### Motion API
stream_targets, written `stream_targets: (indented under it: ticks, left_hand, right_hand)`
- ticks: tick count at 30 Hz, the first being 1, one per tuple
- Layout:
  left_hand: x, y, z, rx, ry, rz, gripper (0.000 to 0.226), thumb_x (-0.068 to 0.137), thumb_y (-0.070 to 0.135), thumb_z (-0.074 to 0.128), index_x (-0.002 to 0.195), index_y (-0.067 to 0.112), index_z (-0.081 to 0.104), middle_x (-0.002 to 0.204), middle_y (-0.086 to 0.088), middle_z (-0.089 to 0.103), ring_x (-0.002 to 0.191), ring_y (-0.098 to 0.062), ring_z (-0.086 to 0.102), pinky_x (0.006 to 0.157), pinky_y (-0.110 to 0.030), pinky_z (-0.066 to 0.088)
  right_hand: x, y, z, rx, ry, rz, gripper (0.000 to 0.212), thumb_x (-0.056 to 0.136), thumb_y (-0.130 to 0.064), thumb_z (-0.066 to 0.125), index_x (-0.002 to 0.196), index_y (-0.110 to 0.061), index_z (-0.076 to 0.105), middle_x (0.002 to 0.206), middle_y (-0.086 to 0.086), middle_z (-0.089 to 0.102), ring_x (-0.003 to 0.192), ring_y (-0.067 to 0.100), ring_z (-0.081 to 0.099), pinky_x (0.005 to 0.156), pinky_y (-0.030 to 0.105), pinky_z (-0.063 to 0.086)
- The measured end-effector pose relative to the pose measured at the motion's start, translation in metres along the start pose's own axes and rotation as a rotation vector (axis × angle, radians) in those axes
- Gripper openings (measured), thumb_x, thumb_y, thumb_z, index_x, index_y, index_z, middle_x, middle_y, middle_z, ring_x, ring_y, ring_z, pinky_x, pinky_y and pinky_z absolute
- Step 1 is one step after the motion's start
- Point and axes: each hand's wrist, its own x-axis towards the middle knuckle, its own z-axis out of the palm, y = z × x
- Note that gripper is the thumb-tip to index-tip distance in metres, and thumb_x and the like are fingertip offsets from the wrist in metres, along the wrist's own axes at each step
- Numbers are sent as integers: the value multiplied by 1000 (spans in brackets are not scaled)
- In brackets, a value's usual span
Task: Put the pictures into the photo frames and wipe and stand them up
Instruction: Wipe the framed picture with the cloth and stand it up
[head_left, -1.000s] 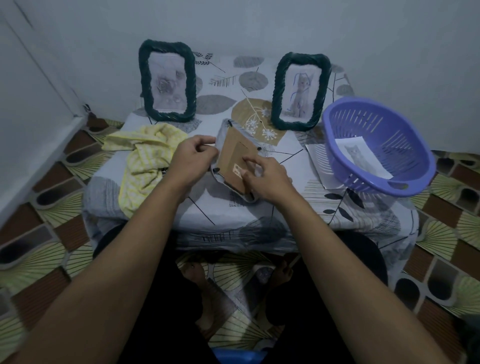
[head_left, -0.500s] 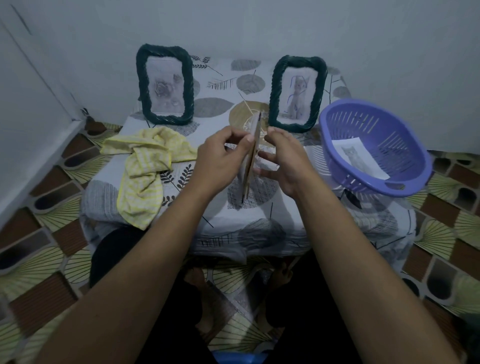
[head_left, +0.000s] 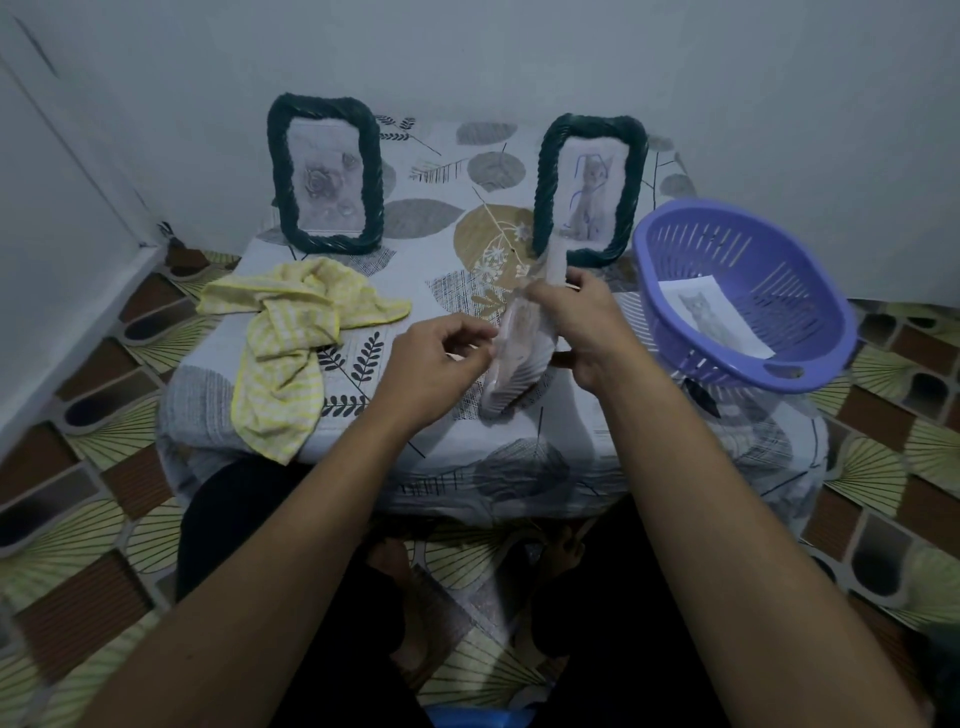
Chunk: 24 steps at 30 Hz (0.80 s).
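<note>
A pale ribbed photo frame (head_left: 515, 364) is held nearly upright above the table, its front turned toward me and its lower end close to the cloth. My right hand (head_left: 584, 325) grips its right edge and top. At its left edge, my left hand (head_left: 441, 364) pinches with curled fingers. Two dark green rope-edged frames stand at the back: the left frame (head_left: 324, 174) shows a rose picture, the right frame (head_left: 589, 189) a cat picture. A yellow checked cloth (head_left: 291, 343) lies crumpled at the table's left.
A purple plastic basket (head_left: 748, 296) sits tilted at the table's right edge with a cat picture (head_left: 714, 317) inside. The small table (head_left: 452, 447) has a leaf-print cover. Walls close in behind and on the left. My legs are under the table's front.
The frame lay back-up on the table a second ago. I lifted it, turned it edge-on, and now its front faces me; my right hand shifted to its right edge.
</note>
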Motion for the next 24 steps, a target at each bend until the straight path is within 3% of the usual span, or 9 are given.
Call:
stream_targets:
  ticks: [2, 5, 7, 9, 12, 15, 19, 22, 24]
  left_hand:
    - [0, -9, -8, 84, 49, -9, 12, 89, 21, 70, 99, 26, 74, 91, 14, 72, 84, -1, 65, 73, -18, 47]
    - [7, -27, -28, 328, 196, -20, 23, 83, 33, 62, 101, 25, 75, 107, 2, 70, 100, -20, 61, 91, -34, 47]
    - [12, -38, -44, 560, 280, -49, 35, 77, 38, 56, 104, 26, 73, 118, -4, 63, 112, -33, 51, 99, -45, 41]
    - [15, -47, -58, 781, 333, -106, 41, 78, 34, 60, 117, 26, 66, 134, -5, 53, 125, -35, 39, 100, -51, 31]
    - [18, -63, -74, 949, 314, -230, 73, 82, 37, 59, 149, 21, 33, 159, -9, 27, 147, -36, 15, 109, -65, 13]
    - [20, -80, -84, 924, 240, -376, 84, 93, 46, 49, 158, 18, 4, 166, -10, 10, 151, -37, 4, 114, -65, 1]
    - [15, -96, -86, 871, 233, -297, 55, 104, 34, 37, 155, 14, 27, 163, -6, 24, 149, -36, 17, 119, -58, 13]
    - [12, -87, -81, 685, 423, -233, 43, 104, 26, 38, 145, 16, 46, 150, -11, 47, 139, -36, 37, 116, -52, 21]
    - [9, -68, -75, 530, 536, -213, 38, 105, 26, 39, 139, 15, 54, 130, -18, 63, 120, -39, 54, 103, -46, 36]
  right_hand:
    - [2, 3, -1, 20, 6, 1, 31, 93, -9, 60, 123, -17, 53, 107, 8, 68, 84, 23, 66, 73, 38, 55]
    - [5, 8, -1, 85, -18, -16, 30, 96, -4, 53, 124, -16, 57, 104, 11, 70, 85, 25, 69, 77, 41, 59]
    - [5, 11, 2, 143, -48, -17, 25, 97, -1, 49, 114, -14, 60, 98, 12, 70, 79, 24, 70, 72, 38, 62]
    - [4, 14, 8, 208, -77, 4, 23, 98, 1, 46, 107, -14, 61, 96, 14, 70, 75, 23, 69, 65, 34, 62]
    - [4, 20, 19, 273, -103, 31, 23, 99, 0, 44, 111, -13, 59, 101, 18, 70, 77, 25, 70, 63, 35, 62]
    - [6, 27, 30, 301, -115, 42, 20, 101, -3, 43, 109, -14, 58, 98, 16, 70, 75, 25, 70, 64, 37, 62]
    - [7, 36, 38, 338, -127, 42, 17, 102, -8, 46, 111, -14, 59, 101, 15, 72, 82, 27, 71, 71, 41, 62]
    - [6, 42, 45, 411, -139, 33, 24, 103, -11, 46, 123, -13, 58, 114, 16, 72, 98, 33, 71, 79, 49, 60]
    - [4, 43, 50, 487, -157, 45, 28, 104, -12, 46, 131, -13, 54, 121, 18, 69, 107, 37, 68, 82, 54, 59]
